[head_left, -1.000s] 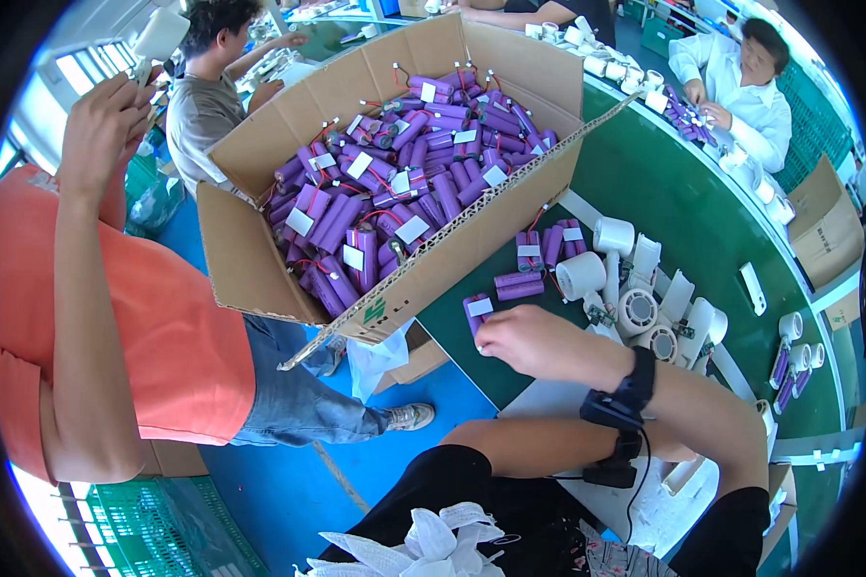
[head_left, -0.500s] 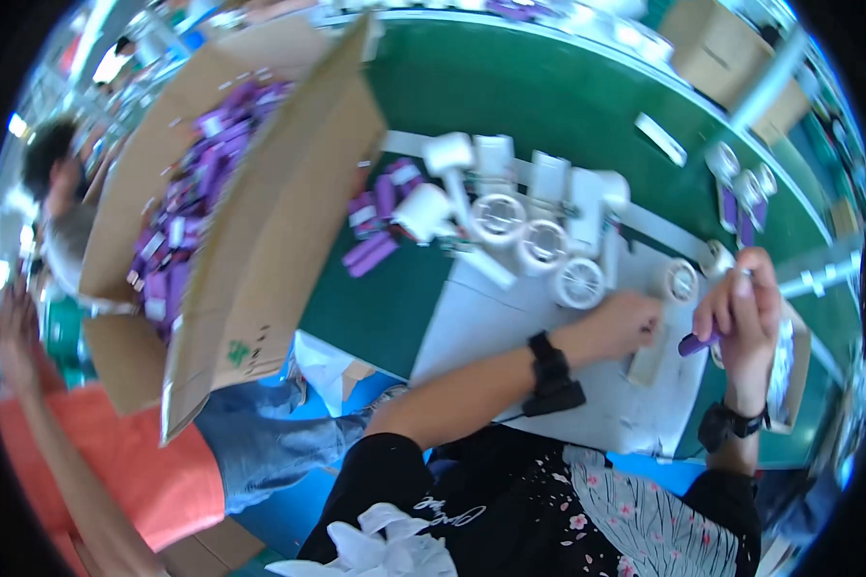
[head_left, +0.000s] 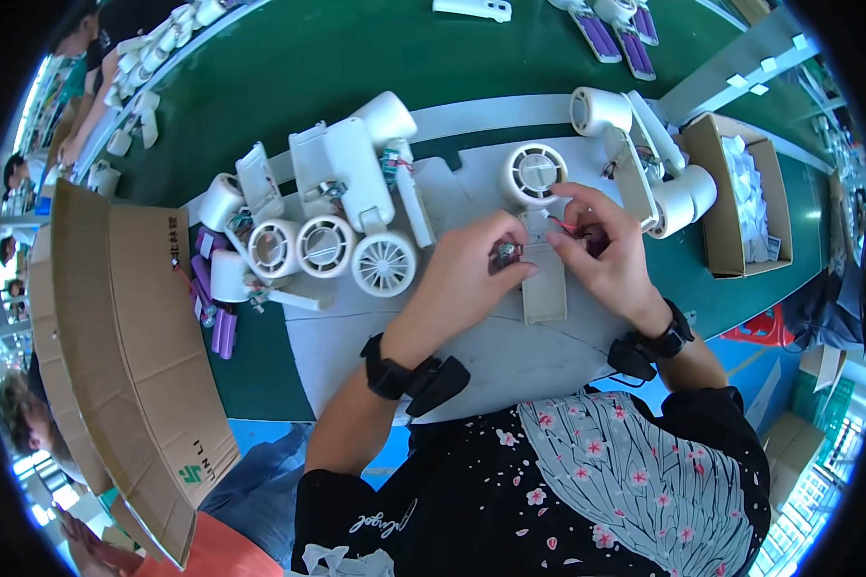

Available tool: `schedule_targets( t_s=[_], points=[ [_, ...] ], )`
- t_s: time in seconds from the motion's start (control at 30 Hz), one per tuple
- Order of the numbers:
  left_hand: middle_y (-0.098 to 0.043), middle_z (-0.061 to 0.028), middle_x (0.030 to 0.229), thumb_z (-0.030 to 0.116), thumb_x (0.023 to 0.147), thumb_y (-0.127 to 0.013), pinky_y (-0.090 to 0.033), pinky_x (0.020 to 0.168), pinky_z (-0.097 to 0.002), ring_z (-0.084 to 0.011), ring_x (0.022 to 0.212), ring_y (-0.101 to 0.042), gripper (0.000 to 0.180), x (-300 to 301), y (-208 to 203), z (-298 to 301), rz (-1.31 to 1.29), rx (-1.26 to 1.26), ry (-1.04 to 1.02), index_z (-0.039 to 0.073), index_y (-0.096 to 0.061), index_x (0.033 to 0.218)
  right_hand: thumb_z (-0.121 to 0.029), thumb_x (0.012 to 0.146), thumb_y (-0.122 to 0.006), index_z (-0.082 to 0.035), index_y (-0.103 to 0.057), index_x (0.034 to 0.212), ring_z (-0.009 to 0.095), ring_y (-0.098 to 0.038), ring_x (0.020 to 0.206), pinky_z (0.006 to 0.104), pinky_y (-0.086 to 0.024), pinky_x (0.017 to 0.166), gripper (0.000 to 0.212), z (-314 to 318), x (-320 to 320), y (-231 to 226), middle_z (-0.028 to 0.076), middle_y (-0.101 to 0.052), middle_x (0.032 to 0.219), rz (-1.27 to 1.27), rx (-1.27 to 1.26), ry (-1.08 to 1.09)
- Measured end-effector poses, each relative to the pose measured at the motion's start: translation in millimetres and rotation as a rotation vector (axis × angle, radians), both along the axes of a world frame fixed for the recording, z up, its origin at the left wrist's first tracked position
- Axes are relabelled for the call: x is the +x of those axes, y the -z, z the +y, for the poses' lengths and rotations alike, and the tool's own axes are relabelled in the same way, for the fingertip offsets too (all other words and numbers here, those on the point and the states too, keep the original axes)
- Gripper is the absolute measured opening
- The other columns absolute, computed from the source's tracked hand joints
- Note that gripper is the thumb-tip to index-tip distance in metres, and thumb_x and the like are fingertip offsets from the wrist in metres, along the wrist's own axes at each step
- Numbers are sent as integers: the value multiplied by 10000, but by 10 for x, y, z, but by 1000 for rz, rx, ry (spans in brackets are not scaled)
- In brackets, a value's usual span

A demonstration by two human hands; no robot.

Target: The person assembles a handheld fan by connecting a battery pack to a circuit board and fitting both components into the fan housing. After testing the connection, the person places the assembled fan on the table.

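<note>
A white handheld fan [head_left: 534,173] lies in front of me, its round grille at the far end and its handle [head_left: 546,293] opened toward me. Over the handle's left side, my left hand [head_left: 471,274] pinches a small circuit board [head_left: 506,253] between thumb and fingers. My right hand [head_left: 608,250] is closed on a dark purple battery [head_left: 596,238], mostly covered by the fingers. Red wires [head_left: 564,226] run from the battery toward a small white plug [head_left: 547,214] above the handle. Whether the plug touches the board cannot be made out.
Several opened white fans [head_left: 323,246] stand to the left, with purple batteries [head_left: 223,332] beside them. A large cardboard box [head_left: 164,337] rises at far left. More fan parts [head_left: 678,202] and a small carton of white pieces [head_left: 698,163] are at right. A person in orange [head_left: 226,553] sits at lower left.
The view has swung to the right. My right hand has brought the battery in over the fan handle, and my left hand now pinches the circuit board beside it.
</note>
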State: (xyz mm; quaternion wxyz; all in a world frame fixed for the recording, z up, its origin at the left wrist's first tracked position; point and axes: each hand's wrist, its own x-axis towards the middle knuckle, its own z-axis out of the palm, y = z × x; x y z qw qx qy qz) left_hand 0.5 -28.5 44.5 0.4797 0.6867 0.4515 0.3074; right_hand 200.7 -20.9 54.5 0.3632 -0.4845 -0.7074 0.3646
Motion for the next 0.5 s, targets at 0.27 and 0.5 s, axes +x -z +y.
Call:
schedule_targets(
  t_s=[0.27,0.5],
  points=[
    [-641,-47,958,-31,805,-708,-508,741,-240,-85,859,-599,346,-75,-44,36,-108,-266,-22,18,-504,1080,13,713,-745,-43,-526,803,131,-511,657,246,-407,551,244,114,-19,63,54,-608,850,-103,114,-166],
    [-646,-53,965,-37,808,-702,-513,768,-240,-87,883,-606,339,-115,-106,-5,-125,-299,-11,8,-530,1097,37,654,-743,-69,-450,714,226,-531,715,303,-440,573,317,53,-82,109,56,-663,852,-133,309,-248]
  ],
)
